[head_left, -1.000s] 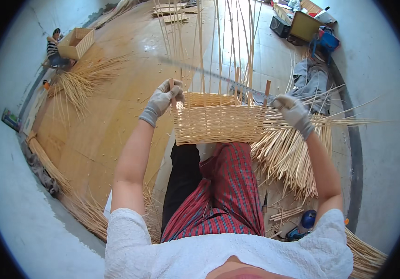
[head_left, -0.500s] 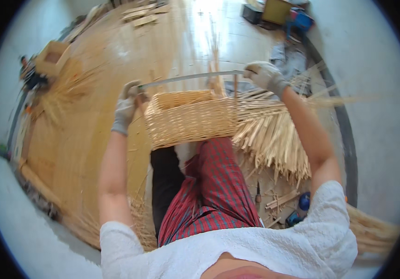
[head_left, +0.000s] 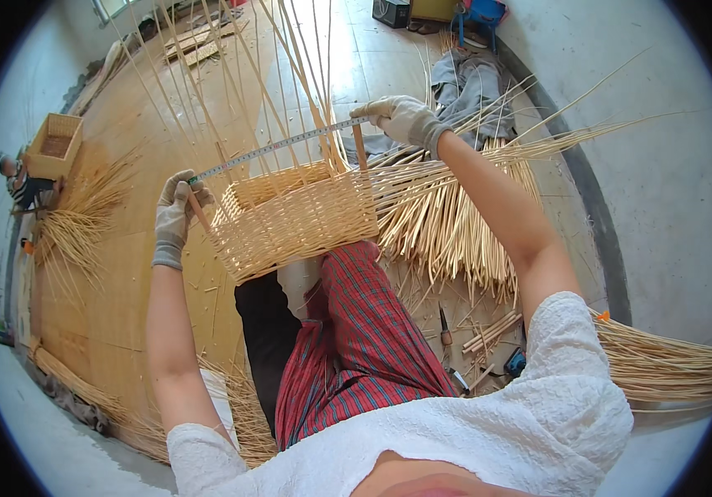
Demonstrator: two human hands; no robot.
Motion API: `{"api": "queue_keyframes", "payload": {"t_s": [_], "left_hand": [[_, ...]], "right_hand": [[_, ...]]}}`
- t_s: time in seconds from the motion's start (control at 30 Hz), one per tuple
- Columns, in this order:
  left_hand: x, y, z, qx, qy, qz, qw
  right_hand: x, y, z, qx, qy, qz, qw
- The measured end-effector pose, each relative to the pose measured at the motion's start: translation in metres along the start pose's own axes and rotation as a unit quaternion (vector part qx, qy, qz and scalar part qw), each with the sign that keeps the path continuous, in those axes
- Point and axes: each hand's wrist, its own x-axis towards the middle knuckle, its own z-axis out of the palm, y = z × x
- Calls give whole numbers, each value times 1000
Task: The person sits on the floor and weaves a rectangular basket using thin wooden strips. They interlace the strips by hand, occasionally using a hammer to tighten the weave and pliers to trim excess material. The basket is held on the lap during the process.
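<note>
A tape measure's strip [head_left: 277, 147] is stretched above a partly woven wicker basket [head_left: 302, 217], rising slightly toward the right. At its left end, my gloved left hand [head_left: 175, 214] is closed on the strip beside a short wooden stick [head_left: 197, 212] at the basket's corner. My gloved right hand [head_left: 403, 120] pinches the other end, just above another wooden stick [head_left: 360, 149]. The basket is tilted, resting against my knees. Long unwoven wicker rods [head_left: 296, 66] stand up from its far side, and more stick out to the right.
A pile of peeled rods [head_left: 459, 236] lies right of the basket, with grey cloth [head_left: 472, 91] behind it. An awl-like tool [head_left: 445, 325] lies near my right leg. At the left, a person [head_left: 24, 184] sits beside a box-shaped basket [head_left: 55, 145] and loose rods [head_left: 82, 219].
The basket, the strip and both my hands now appear farther left in view, as the whole view has shifted. The strip still spans between my hands, and its markings now show.
</note>
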Motion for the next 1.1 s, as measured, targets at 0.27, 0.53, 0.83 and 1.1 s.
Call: {"api": "queue_keyframes", "payload": {"t_s": [0.27,0.53,0.83,1.1], "left_hand": [[2,-5,0,9,8,12,1000],[-9,-9,2,35,44,19,998],[-55,-55,-20,350,270,246,862],[-87,-1,105,610,-26,345,713]], "right_hand": [[10,12,2,-34,-10,17,999],[-26,-11,7,6,10,4,1000],[-80,-45,57,168,-107,-54,978],[-220,-137,135,10,-300,-112,947]]}}
